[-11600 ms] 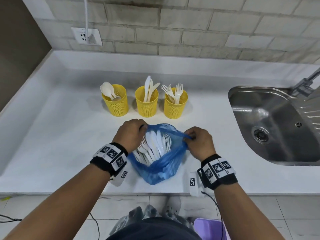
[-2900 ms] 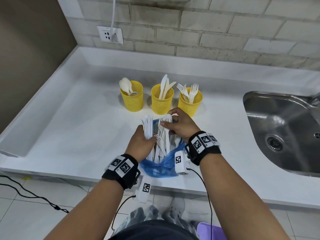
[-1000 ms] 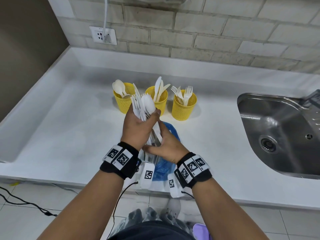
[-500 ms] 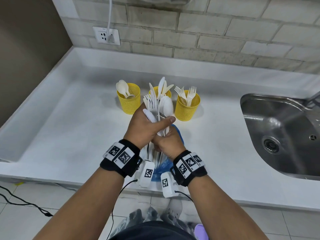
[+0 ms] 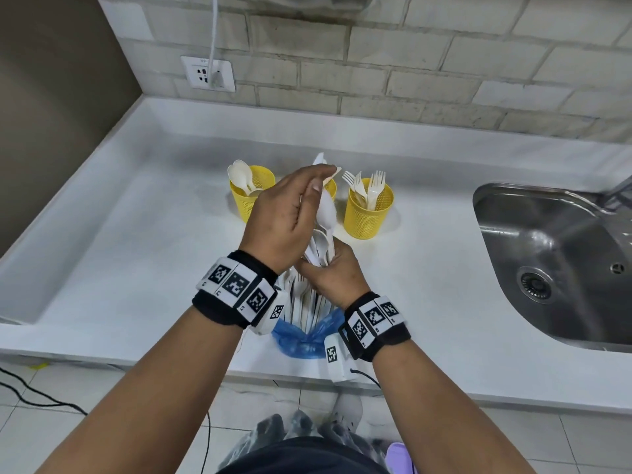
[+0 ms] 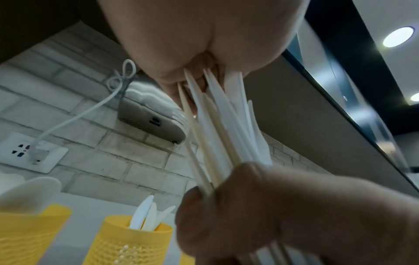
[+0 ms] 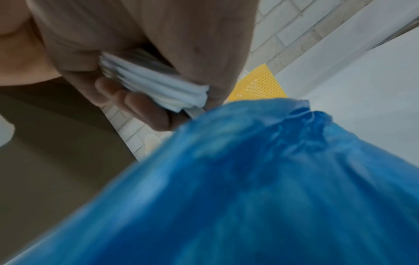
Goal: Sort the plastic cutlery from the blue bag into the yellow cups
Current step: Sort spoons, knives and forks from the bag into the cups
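A bundle of white plastic cutlery (image 5: 323, 241) stands upright over the blue bag (image 5: 301, 338) at the counter's front edge. My left hand (image 5: 313, 189) wraps over the bundle's top, thumb on a white piece. My right hand (image 5: 319, 266) grips the bundle lower down, just above the bag. In the left wrist view the cutlery bundle (image 6: 222, 129) runs from my left palm down into the right hand (image 6: 272, 206). In the right wrist view fingers (image 7: 145, 109) clamp the white handles (image 7: 158, 86) above the blue bag (image 7: 272, 179). Three yellow cups stand behind: spoons (image 5: 251, 195), knives (image 5: 331, 189) half hidden, forks (image 5: 367, 210).
A steel sink (image 5: 554, 268) is set into the white counter (image 5: 136, 254) at the right. A wall socket (image 5: 208, 73) with a white cable sits on the brick wall. Cables lie on the tiled floor (image 5: 41, 401) below the counter edge.
My left hand slid up from the bundle's middle to cover its upper ends. My right hand kept its grip lower down. The bundle stands a little further toward the cups.
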{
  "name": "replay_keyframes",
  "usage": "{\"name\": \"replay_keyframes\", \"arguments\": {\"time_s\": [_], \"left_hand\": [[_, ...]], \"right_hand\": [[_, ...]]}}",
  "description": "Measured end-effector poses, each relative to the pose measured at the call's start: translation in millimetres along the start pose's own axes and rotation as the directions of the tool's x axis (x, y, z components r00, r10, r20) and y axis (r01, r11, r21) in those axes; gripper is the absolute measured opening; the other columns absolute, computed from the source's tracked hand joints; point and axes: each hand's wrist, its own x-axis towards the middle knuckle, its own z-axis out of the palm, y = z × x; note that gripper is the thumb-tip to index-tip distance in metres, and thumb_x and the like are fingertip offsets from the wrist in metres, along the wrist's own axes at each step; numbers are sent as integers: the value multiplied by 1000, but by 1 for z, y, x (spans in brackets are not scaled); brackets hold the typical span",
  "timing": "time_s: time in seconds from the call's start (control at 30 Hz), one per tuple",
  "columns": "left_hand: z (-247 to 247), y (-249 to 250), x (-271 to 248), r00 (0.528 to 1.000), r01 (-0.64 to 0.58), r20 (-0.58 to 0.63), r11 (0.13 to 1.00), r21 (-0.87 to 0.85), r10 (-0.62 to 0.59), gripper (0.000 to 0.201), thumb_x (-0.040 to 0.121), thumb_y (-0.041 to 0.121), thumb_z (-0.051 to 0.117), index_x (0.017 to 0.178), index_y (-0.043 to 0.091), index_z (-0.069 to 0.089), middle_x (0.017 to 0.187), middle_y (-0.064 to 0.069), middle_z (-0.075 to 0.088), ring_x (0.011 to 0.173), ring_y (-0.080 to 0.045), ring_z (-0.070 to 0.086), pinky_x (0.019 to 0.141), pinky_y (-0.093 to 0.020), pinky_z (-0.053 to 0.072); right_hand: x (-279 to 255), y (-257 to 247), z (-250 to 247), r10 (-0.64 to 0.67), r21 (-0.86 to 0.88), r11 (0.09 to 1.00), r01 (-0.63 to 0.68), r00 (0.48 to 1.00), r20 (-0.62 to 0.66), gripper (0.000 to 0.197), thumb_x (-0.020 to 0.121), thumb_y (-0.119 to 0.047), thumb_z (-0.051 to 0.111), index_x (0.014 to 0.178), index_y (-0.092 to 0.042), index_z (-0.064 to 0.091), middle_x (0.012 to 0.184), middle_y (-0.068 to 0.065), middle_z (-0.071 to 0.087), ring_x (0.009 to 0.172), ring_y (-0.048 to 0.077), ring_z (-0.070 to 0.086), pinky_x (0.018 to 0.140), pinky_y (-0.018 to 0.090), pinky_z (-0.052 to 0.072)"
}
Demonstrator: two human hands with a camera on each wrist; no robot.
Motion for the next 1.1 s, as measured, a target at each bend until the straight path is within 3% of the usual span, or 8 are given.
{"name": "replay_keyframes", "arguments": {"time_s": [0.17,0.27,0.47,0.57,0.67,0.87,1.03,1.1], "left_hand": [[-3,8,6,983,-32,183,992,118,10,40,108,33,41,139,14,58,142,0,60,131,-14,54,110,-37,43],[-11,17,16,988,98,113,994,42,-102,45,109,34,34,142,15,56,143,-1,60,134,-14,51,114,-33,38],[-6,16,24,914,256,291,958,128,-283,39,109,24,35,131,14,65,123,-4,72,117,-18,62,100,-27,44],[-8,21,24,920,241,283,961,132,-270,38,109,27,37,126,11,68,119,-6,72,112,-17,62,98,-30,44],[-14,24,27,945,265,202,964,-13,-257,42,106,38,41,131,17,66,131,4,67,124,-8,57,109,-27,40],[-12,32,27,791,473,500,871,-134,-353,47,105,51,41,112,22,77,110,9,77,110,-4,68,111,-35,44],[-14,30,22,926,305,307,912,-273,-218,36,107,37,41,123,22,71,123,10,71,120,-6,62,112,-37,43],[-15,34,19,945,136,315,981,-135,-88,34,105,35,46,124,22,70,124,11,70,119,-3,61,107,-32,45]], "right_hand": [[-3,1,-6,-3,-23,1000,3,1000,-3,20,85,-3,73,82,-21,64,56,-13,61,47,0,52,51,20,41],[-6,1,-10,3,-56,998,-3,1000,1,24,84,-3,74,73,-21,61,53,-9,59,45,3,51,50,21,41],[-5,-1,-7,16,-84,996,-18,1000,-25,22,80,-7,76,72,-22,63,60,-10,64,54,6,56,59,25,48],[-8,-2,-10,17,-84,996,-19,1000,-17,22,80,-3,75,71,-18,63,60,-8,62,53,7,54,57,24,46],[-10,-2,-14,11,-100,995,-10,1000,5,10,79,-3,76,80,-4,66,68,1,66,59,10,56,61,26,48],[-15,-9,-13,-24,-102,994,30,998,59,12,79,0,75,90,-4,69,80,5,71,69,9,61,66,20,48],[-14,-11,-12,-28,-124,992,32,999,37,13,79,-9,75,81,-18,66,69,-8,66,61,8,59,63,28,51],[-11,-14,-12,-36,-137,990,38,999,20,11,76,-18,75,78,-22,64,66,-9,66,60,11,61,63,34,53]]}}
